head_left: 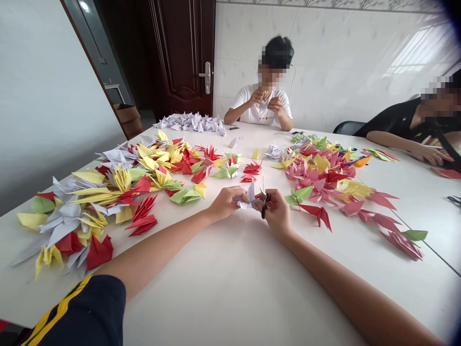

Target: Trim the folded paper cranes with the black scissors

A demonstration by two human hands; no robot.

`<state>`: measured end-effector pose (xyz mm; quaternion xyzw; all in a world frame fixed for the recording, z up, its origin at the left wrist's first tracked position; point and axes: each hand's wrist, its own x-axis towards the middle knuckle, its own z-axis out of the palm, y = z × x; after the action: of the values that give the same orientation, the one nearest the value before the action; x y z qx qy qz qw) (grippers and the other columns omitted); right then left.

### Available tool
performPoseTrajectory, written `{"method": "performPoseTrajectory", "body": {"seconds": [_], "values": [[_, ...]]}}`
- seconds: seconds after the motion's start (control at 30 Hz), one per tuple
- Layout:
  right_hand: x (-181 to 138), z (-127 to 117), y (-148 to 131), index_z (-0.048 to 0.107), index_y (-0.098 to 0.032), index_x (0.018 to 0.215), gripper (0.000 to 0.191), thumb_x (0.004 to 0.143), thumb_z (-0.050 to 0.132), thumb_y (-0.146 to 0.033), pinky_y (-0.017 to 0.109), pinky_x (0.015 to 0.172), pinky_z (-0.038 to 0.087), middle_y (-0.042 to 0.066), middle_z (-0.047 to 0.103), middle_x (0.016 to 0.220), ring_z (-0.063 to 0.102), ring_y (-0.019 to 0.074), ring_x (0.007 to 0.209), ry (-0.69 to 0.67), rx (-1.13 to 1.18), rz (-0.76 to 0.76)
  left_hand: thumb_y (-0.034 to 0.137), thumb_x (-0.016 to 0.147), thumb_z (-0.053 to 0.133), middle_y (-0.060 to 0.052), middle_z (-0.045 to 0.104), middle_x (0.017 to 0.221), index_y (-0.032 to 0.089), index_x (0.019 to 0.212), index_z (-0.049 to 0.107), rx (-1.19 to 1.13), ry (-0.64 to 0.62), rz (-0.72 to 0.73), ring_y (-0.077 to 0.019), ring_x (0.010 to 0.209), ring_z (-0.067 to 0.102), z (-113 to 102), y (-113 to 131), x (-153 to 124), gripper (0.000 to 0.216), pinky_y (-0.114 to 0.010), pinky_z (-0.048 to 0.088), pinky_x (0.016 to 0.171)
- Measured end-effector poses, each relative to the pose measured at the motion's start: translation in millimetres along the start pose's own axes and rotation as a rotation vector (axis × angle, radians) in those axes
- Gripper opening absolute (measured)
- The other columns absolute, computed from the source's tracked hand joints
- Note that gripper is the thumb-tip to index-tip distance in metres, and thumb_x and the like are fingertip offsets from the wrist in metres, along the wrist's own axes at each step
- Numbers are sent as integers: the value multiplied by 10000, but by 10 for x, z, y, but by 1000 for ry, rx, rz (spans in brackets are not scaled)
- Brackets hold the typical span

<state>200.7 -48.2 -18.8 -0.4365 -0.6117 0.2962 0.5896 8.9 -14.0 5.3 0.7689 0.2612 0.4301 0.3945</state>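
Observation:
A small white folded paper piece [249, 198] sits between both of my hands above the white table [230, 283]. My left hand [226, 202] pinches its left side, fingers closed. My right hand [276, 209] is closed round small black-handled scissors [264, 207] whose tip meets the paper's right side.
Piles of folded paper shapes in red, yellow, green and white lie at left [108, 197]; pink and red ones lie at right [331, 178]. White folded pieces [192, 122] are heaped at the far edge. One person [264, 103] sits opposite, another [421, 129] at right.

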Motion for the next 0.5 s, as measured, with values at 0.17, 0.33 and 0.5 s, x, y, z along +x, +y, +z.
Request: {"method": "performPoseTrajectory", "body": {"seconds": [0.17, 0.33, 0.5], "values": [[-2, -18, 16, 558, -242, 958, 268, 748, 723, -223, 319, 726, 513, 35, 682, 882, 637, 178, 809, -24, -25, 6, 156, 783, 642, -31, 655, 840, 174, 802, 680, 93, -9, 23, -163, 786, 602, -2, -6, -12, 46, -250, 444, 679], [11, -18, -49, 544, -245, 951, 310, 755, 768, -331, 287, 618, 504, 46, 698, 922, 596, 148, 699, -61, 115, 66, 235, 806, 685, -52, 681, 879, 171, 871, 698, 31, 88, -25, -176, 799, 630, 11, -65, -1, 93, -271, 490, 707], [41, -26, -58, 534, -242, 960, 402, 715, 811, -402, 289, 584, 532, 55, 693, 951, 621, 164, 732, -65, 196, 150, 311, 755, 777, -84, 695, 1017, 179, 1008, 743, -23, 102, -15, -225, 965, 647, -39, -34, 24, 287, -327, 496, 872]]}}
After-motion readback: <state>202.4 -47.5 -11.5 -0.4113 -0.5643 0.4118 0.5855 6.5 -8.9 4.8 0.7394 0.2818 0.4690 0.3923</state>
